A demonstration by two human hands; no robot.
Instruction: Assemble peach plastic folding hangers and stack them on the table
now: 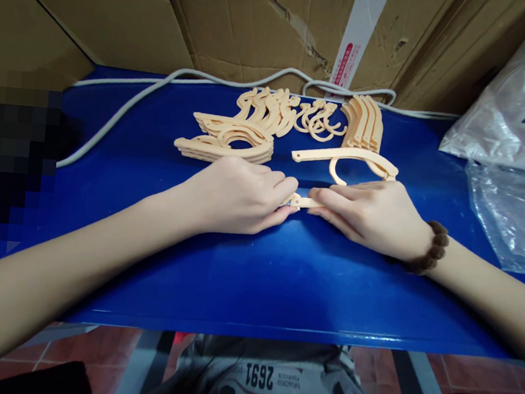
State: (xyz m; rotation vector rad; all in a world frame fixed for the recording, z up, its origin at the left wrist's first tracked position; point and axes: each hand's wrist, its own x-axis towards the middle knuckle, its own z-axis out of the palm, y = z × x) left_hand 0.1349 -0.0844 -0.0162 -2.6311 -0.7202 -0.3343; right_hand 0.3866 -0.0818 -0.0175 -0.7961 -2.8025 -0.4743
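Holding a small cream plastic piece (pixel 307 203) at the clock's centre, low over the blue desk (pixel 255 282). Pinching its 9 o'clock end between thumb and fingers of the left hand (pixel 239 195), and its 3 o'clock end likewise with the right hand (pixel 371 216). Apparently working at the joint between, calling for steady, level fingertips. Facing a stack of cream parts (pixel 225 151) at 10 o'clock, curved parts at 11, a cluster of hooks (pixel 313 128) at 12, and a hooked bar (pixel 340 154) at 2, just beyond the right-hand knuckles
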